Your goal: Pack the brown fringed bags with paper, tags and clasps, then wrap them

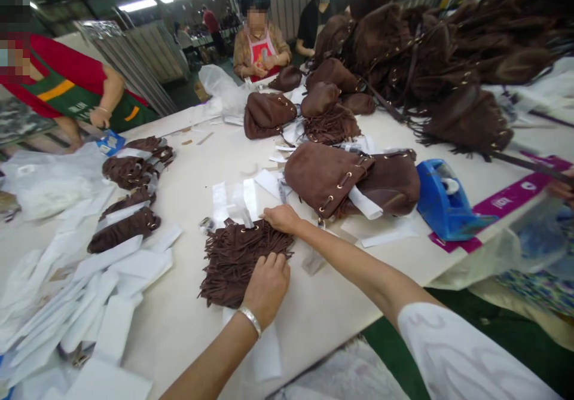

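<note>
A dark brown fringed bag [233, 256] lies on the white table in front of me, gold eyelets along its top edge. My left hand [269, 283], a silver bracelet at the wrist, rests on its lower right side with fingers curled into the fringe. At the bag's top right corner, my right hand [283, 217] has its fingers pinched together at the edge; their tips are partly hidden. White paper strips [250, 197] and clear plastic stick out above the bag's opening. Just beyond my right hand sits a stuffed brown drawstring bag [323, 176].
A blue tape dispenser [446, 200] stands at the right. Folded white papers [112, 322] and rolled brown bags [125, 229] lie on the left. More brown bags [394, 47] are heaped at the back right. Co-workers [260, 35] stand around the table [197, 167].
</note>
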The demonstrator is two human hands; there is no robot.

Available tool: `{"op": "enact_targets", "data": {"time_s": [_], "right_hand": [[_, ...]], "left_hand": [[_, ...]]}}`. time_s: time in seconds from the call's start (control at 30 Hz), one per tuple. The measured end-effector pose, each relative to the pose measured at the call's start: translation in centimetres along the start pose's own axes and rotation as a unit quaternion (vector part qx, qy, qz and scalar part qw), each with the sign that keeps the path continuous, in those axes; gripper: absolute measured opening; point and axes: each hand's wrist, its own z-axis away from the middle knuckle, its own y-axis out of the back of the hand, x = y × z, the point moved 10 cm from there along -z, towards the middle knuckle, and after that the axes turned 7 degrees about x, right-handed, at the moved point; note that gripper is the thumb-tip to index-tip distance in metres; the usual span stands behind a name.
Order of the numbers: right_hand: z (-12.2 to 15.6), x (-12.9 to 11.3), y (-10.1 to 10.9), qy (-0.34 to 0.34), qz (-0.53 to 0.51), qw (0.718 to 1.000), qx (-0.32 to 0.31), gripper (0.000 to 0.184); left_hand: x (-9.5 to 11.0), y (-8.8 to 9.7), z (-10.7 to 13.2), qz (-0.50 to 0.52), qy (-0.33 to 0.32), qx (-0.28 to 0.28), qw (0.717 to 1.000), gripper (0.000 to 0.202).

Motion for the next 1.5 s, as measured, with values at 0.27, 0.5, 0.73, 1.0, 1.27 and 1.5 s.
{"op": "enact_targets", "data": {"time_s": [0.27, 0.5, 0.73, 1.0, 1.27, 1.5], "right_hand": [[-1.2, 0.7, -1.7, 0.023, -0.019, 0.999, -0.031, 0.043], [-0.9, 0.2, -1.4, 0.007, 0.014, 1.0, -0.018, 0.045], [-0.7, -0.6, -0.5, 0.027, 0.045, 0.999, 0.008, 0.045], [4.4, -4.4, 6.2, 0.026, 0.029, 0.994, 0.106, 0.037], [15.3, -11.9, 0.1, 0.226, 0.005, 0.965, 0.131, 0.047], [15.8, -11.3, -2.9, 0.278, 0.064, 0.954, 0.095, 0.056]], "left_hand": [[3.3, -0.2, 1.7, 0.025, -0.155, 0.018, 0.987, 0.008], [4.2, -2.4, 2.4, 0.058, -0.176, 0.022, 0.982, 0.012], [-4.0, 3.9, 6.4, 0.222, 0.061, 0.147, 0.962, 0.042], [-11.8, -1.8, 11.4, 0.158, 0.104, 0.078, 0.979, 0.071], [-11.4, -4.0, 13.1, 0.126, 0.05, 0.108, 0.985, 0.069], [-10.4, -5.5, 15.6, 0.112, 0.069, 0.097, 0.986, 0.078]]}}
